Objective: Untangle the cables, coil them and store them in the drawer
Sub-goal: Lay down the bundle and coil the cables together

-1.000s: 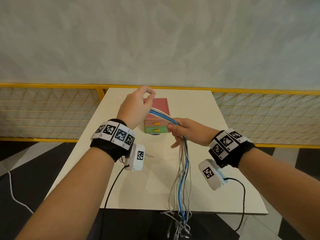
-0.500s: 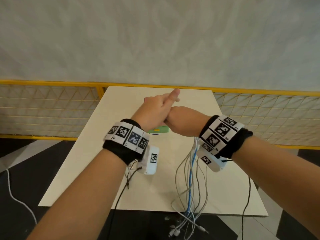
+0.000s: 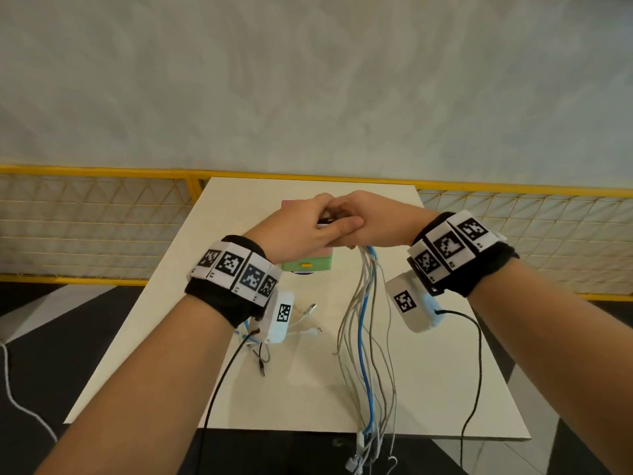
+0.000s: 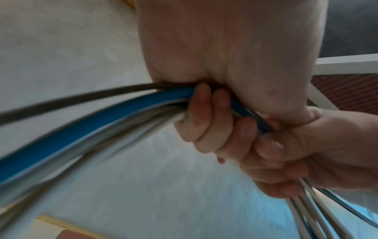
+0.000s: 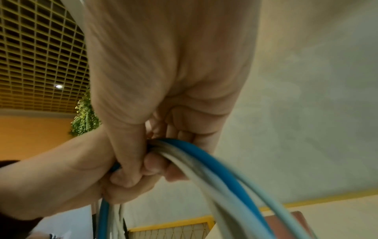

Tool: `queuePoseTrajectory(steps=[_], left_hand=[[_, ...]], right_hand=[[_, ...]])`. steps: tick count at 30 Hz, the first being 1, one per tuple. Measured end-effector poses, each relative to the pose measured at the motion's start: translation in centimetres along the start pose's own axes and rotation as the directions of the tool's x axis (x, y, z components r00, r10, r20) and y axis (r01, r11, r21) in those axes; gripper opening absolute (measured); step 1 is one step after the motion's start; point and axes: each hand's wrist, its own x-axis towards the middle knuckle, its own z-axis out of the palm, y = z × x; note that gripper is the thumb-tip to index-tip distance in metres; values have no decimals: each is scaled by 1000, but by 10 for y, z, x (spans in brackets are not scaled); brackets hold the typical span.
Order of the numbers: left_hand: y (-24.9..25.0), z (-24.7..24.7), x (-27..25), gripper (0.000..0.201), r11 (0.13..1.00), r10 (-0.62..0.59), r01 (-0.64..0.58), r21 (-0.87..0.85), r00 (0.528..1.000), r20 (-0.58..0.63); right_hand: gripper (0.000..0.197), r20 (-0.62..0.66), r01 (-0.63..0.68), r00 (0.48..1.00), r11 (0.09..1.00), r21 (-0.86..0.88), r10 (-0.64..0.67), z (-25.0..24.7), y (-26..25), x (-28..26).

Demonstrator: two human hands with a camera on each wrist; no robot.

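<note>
Fingers point(image 4: 201, 116) of both your left hand point(image 3: 301, 228) and right hand point(image 3: 373, 221) are curling tight around the cables point(image 3: 368, 337) at frame centre, loops still dangling uncoiled, while the drawer point(image 3: 308, 265) below is waiting shut.

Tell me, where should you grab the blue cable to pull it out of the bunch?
Probably just below the right hand, where the blue cable hangs down among the pale cables. Its colour makes it easy to single out there, and it runs fairly straight. Come from the front, the person's side, and pinch only that strand. Both hands grip the bunch now, the left hand included, so one must let go first.
</note>
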Motion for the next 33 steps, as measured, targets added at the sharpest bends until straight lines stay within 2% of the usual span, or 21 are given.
queuePoseTrajectory(steps=[3, 6, 8, 10, 12, 13, 16, 18, 22, 27, 29, 33], left_hand=[[-7, -3, 0, 71, 1000, 14, -14, -22, 1000, 9], [-16, -5, -3, 85, 1000, -8, 8, 8, 1000, 6], [-19, -5, -4, 69, 995, 20, -20, 96, 1000, -4], [-20, -6, -4, 49, 990, 37, -24, 135, 995, -93], [-17, -11, -6, 47, 994, 39, -16, 104, 972, -230], [-16, -13, -6, 48, 998, 38, -19, 65, 954, -299], [-10, -24, -5, 47, 997, 20, -51, -53, 880, -475], [-5, -27, -4, 47, 992, 20, -85, -96, 843, -537], [-3, -30, -3, 47, 984, 17, -115, -139, 825, -565], [-1, -42, -3, 47, 963, -30, -144, -226, 780, -625], [-1, -51, -3, 47, 947, -31, -185, -263, 761, -648], [-3, -55, -1, 45, 930, -28, -210, -302, 778, -627]], right_hand=[[18, -34, -10, 999, 992, -129, 5, -1, 5, 4], [19, -183, -175, 976, 929, -327, 119, -4, 23, 7], [18, -228, -191, 967, 920, -342, 116, -3, 33, 8], [14, -267, -156, 963, 903, -400, 48, -1, 37, 10], [19, -339, -169, 941, 830, -531, -25, -1, 41, 13], [23, -375, -203, 927, 825, -527, -11, -1, 42, 16], [25, -347, -232, 930, 926, -297, 121, 7, 43, 21], [21, -303, -199, 943, 962, -189, 135, 16, 45, 22], [20, -232, -224, 946, 974, 46, 228, 31, 54, 22], [22, -125, -299, 935, 927, 227, 332, 49, 83, 24], [15, -104, -329, 926, 909, 254, 364, 58, 100, 24], [12, -126, -337, 921, 916, 217, 368, 65, 127, 30]])
